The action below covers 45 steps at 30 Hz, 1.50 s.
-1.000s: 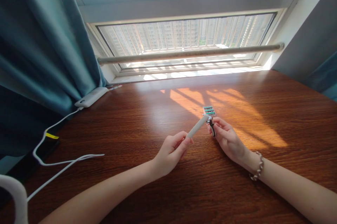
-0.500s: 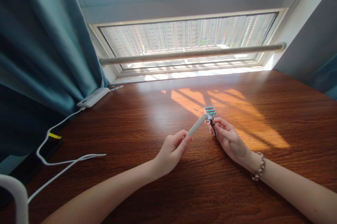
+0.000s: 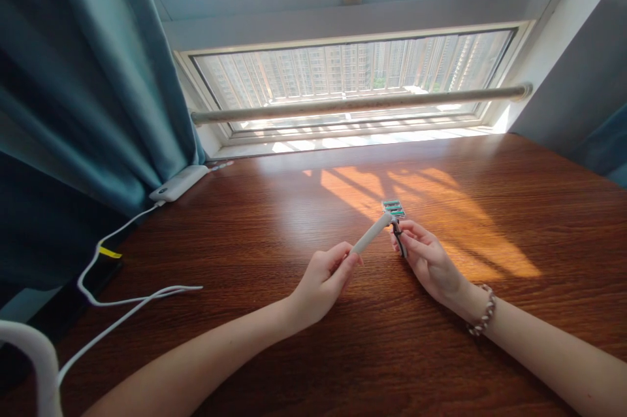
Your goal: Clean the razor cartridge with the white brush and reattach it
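Well left of both grips, on the worktop, a white device is seen, a cable plugged in. Now a pale rod, clamped in the left grip! Just beyond the right grip, green-striped blades are laid; in its closed fingertips a dark-and-silver piece is pinched, a bracelet worn behind.

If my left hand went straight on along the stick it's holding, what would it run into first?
Most likely the small black-and-silver piece in your right hand, at the far end of the pale stick. They may be touching; depth is unclear here.
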Each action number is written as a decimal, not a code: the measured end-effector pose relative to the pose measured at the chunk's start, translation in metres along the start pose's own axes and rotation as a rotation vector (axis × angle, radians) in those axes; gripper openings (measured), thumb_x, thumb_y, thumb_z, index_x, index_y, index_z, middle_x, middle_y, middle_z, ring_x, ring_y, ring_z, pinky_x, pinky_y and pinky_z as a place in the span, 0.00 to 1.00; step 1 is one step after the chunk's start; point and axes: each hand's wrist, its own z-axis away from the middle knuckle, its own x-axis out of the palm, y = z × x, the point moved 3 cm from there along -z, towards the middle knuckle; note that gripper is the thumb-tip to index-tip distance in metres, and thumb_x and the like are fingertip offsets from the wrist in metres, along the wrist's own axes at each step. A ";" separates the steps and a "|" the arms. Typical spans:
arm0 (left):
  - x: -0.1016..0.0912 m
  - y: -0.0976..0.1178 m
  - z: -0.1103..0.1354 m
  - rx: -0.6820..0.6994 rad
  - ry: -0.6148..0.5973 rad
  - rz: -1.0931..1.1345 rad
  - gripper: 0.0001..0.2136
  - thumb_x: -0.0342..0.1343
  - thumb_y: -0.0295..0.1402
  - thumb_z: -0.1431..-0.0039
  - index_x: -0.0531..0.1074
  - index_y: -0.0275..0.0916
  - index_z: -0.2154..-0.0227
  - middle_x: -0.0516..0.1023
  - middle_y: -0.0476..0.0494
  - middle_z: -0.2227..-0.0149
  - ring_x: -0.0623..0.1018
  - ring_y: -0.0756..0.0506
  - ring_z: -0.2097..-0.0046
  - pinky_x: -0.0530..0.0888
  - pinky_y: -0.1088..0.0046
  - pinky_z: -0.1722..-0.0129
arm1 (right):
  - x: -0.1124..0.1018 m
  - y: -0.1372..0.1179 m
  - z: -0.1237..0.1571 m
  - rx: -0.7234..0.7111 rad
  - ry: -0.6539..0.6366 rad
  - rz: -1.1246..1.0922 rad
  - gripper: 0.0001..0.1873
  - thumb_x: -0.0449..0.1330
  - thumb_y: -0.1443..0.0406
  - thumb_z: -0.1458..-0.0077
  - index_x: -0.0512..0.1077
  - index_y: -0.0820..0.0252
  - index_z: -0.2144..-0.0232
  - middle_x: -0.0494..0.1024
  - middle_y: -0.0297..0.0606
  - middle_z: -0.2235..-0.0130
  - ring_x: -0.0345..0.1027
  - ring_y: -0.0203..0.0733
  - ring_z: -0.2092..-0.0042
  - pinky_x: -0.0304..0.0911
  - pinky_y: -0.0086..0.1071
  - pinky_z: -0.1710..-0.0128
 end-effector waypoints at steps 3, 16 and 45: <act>0.000 -0.002 -0.001 -0.014 0.018 0.018 0.14 0.43 0.40 0.39 0.66 0.34 0.70 0.57 0.55 0.84 0.58 0.54 0.81 0.56 0.77 0.80 | 0.000 0.001 0.000 0.019 -0.001 -0.039 0.07 0.62 0.63 0.53 0.71 0.56 0.68 0.67 0.33 0.71 0.58 0.35 0.68 0.55 0.28 0.66; 0.001 -0.003 -0.003 -0.110 -0.025 0.237 0.14 0.45 0.41 0.41 0.66 0.34 0.69 0.56 0.56 0.85 0.57 0.55 0.82 0.54 0.79 0.82 | -0.002 0.003 0.002 0.012 -0.009 -0.001 0.07 0.61 0.63 0.52 0.72 0.56 0.67 0.69 0.34 0.69 0.58 0.35 0.66 0.54 0.28 0.64; -0.020 0.005 -0.015 -0.142 -0.053 -0.018 0.15 0.46 0.41 0.43 0.68 0.34 0.71 0.56 0.56 0.85 0.57 0.55 0.81 0.54 0.78 0.81 | -0.023 -0.034 -0.019 -0.341 -0.055 0.743 0.07 0.58 0.61 0.49 0.72 0.57 0.67 0.71 0.38 0.67 0.63 0.44 0.63 0.58 0.36 0.63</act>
